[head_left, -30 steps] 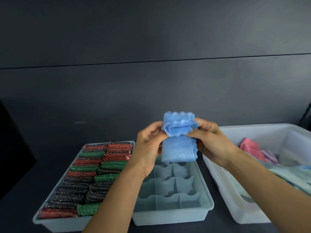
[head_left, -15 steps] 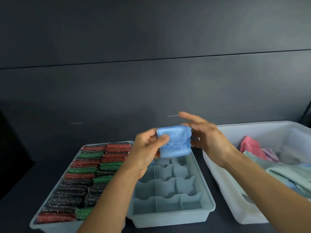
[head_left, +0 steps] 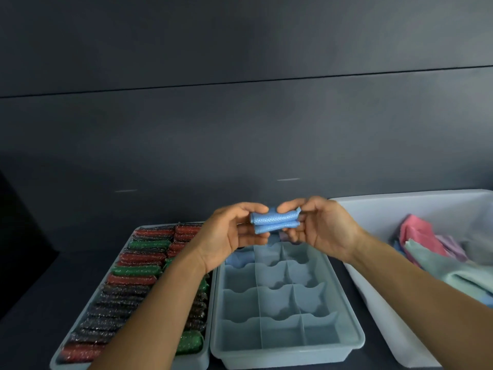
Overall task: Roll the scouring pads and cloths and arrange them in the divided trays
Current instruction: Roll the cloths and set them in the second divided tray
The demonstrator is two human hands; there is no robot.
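Observation:
A blue textured cloth (head_left: 274, 222), rolled and folded into a short double tube, is held level above the far end of the pale blue divided tray (head_left: 346, 340). My left hand (head_left: 229, 236) pinches its left end and my right hand (head_left: 320, 225) pinches its right end. Another blue roll (head_left: 240, 259) lies in the tray's far left compartment, partly hidden by my left wrist. The left tray (head_left: 128, 236) is packed with rolled red, green and black scouring pads (head_left: 133, 279).
A large white bin (head_left: 373, 284) stands at the right, holding loose pink, lilac and pale green cloths (head_left: 424, 236). Everything sits on a dark counter (head_left: 40, 303) against a dark wall. My left forearm crosses the pad tray's right side.
The blue cloth went from hanging upright and half rolled to a tight level roll. Both hands dropped slightly and now hold its two ends.

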